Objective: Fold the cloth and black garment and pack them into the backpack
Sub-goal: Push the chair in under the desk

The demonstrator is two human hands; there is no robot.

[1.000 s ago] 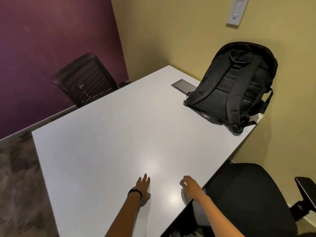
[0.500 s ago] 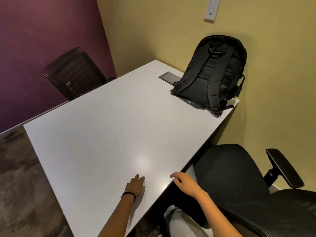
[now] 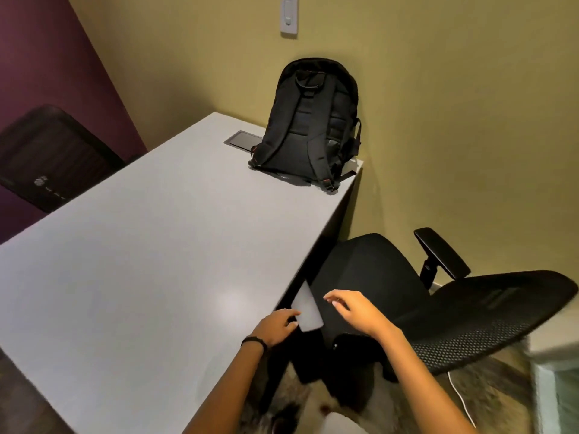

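1. The backpack [image 3: 310, 120] stands upright on the far right corner of the table [image 3: 125, 245]. It leans against the yellow wall [image 3: 438, 104], with its shoulder straps facing the camera.
2. Both hands are at the near edge of the table, well apart from the backpack, and neither touches it.
3. The left hand [image 3: 275, 325] rests at the table's edge with its fingers bent down over the rim. A black wristband [image 3: 254, 341] sits on that wrist.
4. A pale flat piece [image 3: 305, 308] shows just beside the left fingertips, below the table's edge. I cannot tell what it is, nor whether the fingers pinch it or only lie next to it.
5. The right hand [image 3: 354, 311] hovers off the table, above the seat of the black office chair [image 3: 376, 270]. Its fingers are loosely spread and slightly bent, and they hold nothing.
6. A grey hatch plate [image 3: 242, 140] is set into the tabletop just left of the backpack.
7. A second dark chair [image 3: 47, 158] stands at the far left side of the table, against the purple wall [image 3: 37, 57].
8. A white wall panel [image 3: 289, 14] is mounted on the yellow wall above the backpack.
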